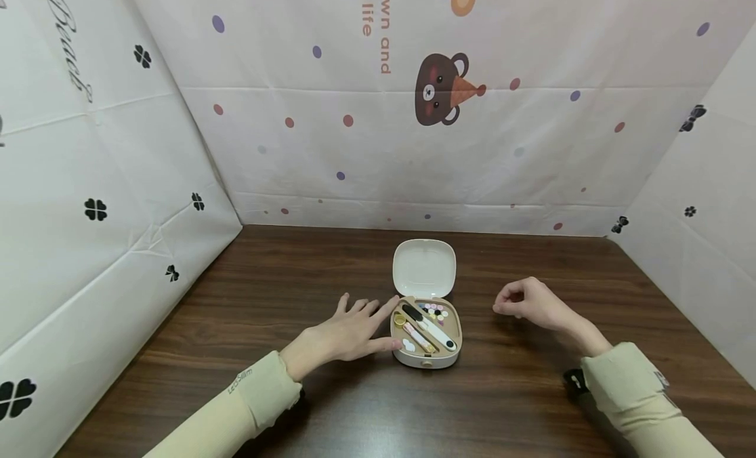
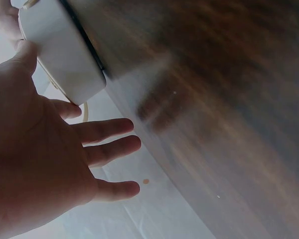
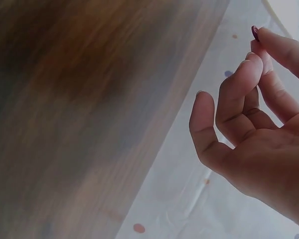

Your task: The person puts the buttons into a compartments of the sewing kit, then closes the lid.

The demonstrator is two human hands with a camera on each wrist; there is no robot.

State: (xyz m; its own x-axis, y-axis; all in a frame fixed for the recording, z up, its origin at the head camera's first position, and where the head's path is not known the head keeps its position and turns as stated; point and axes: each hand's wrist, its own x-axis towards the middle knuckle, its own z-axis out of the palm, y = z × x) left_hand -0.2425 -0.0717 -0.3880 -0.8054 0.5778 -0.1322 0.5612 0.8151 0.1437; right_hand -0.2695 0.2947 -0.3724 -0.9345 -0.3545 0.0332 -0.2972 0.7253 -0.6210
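A small sewing kit box (image 1: 425, 362) sits on the table with its white lid (image 1: 424, 268) raised. Its tan tray holds white-handled thread snips (image 1: 437, 334), a gold thimble (image 1: 400, 319), a slim pink-and-white tube (image 1: 418, 337) and several coloured buttons (image 1: 438, 312). My left hand (image 1: 342, 333) spreads its fingers beside the box, with index fingertip and thumb right at its left rim. Off to the right of the box, above the table, my right hand (image 1: 534, 305) pinches a small dark red button (image 3: 254, 33) between thumb and index finger.
The dark wooden table (image 1: 319, 268) meets a printed white cloth (image 1: 354, 149) hanging behind it. More white cloth walls (image 1: 118, 156) stand at the left and right sides. The raised lid stands at the back of the box.
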